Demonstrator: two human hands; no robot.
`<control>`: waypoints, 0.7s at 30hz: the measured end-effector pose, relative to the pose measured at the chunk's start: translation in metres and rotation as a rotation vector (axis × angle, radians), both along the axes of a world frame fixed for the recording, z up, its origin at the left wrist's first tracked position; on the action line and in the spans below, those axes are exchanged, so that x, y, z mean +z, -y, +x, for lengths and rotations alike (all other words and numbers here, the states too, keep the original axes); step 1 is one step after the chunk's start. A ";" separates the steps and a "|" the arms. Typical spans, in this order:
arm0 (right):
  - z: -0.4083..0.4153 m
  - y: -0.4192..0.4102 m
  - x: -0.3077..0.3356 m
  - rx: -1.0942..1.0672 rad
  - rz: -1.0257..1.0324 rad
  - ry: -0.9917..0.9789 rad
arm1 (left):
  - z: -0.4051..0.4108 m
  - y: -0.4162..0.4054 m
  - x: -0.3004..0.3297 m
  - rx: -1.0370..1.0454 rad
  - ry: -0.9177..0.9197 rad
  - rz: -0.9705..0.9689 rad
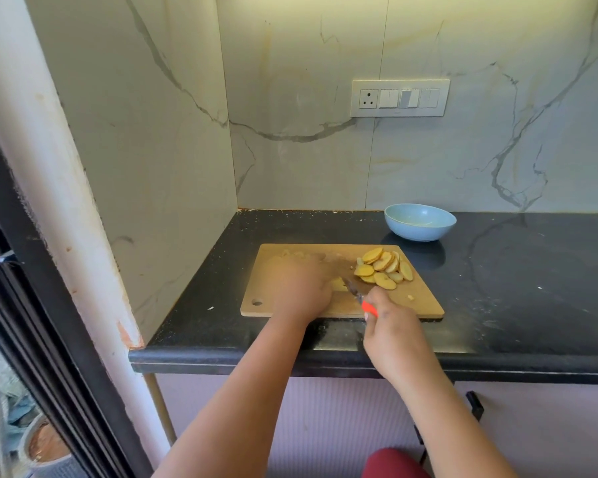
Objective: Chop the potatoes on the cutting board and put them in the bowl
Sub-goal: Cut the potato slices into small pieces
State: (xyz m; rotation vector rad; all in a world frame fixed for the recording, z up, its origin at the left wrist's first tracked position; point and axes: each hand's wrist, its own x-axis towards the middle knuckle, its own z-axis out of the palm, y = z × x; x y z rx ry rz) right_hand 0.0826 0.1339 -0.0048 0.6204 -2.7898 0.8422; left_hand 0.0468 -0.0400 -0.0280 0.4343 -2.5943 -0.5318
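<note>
Right now the left hand (299, 288) is curled down over a small bit of potato (339, 283) near the middle of the cutting board (418, 298), holding it still. The right hand (390, 326) is wrapped around the orange handle of a knife (359, 297). The blade points toward 11 o'clock and its tip sits right at the potato bit, very close to the left fingers.

That is where things could go bad. The piece left to cut looks small, so there is not much to hold. I think the blade could slip off it and nick a finger, since the fingers and the blade almost touch. The little piece could also roll or pop out from under the hand.

A pile of potato slices (384, 269) lies at about 2 o'clock on the board, close to its right edge. A push from the knife hand could knock some onto the black counter (515, 288). One tiny crumb (410, 297) lies by itself at 4 o'clock on the board.

The blue bowl (420, 222) sits on the counter past the board, at about 1 o'clock from it, not touching it. It looks like there is no potato in it yet. So all the slices still have to be moved there.
</note>
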 end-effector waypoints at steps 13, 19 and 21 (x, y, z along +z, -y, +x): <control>-0.008 0.033 0.022 0.023 0.217 0.136 | 0.000 -0.002 0.004 0.034 0.025 -0.008; 0.008 -0.018 0.035 -0.005 0.205 0.193 | 0.004 -0.002 0.006 0.019 0.016 0.018; 0.005 -0.031 0.042 0.041 0.173 0.210 | 0.005 -0.003 0.005 0.014 -0.001 0.033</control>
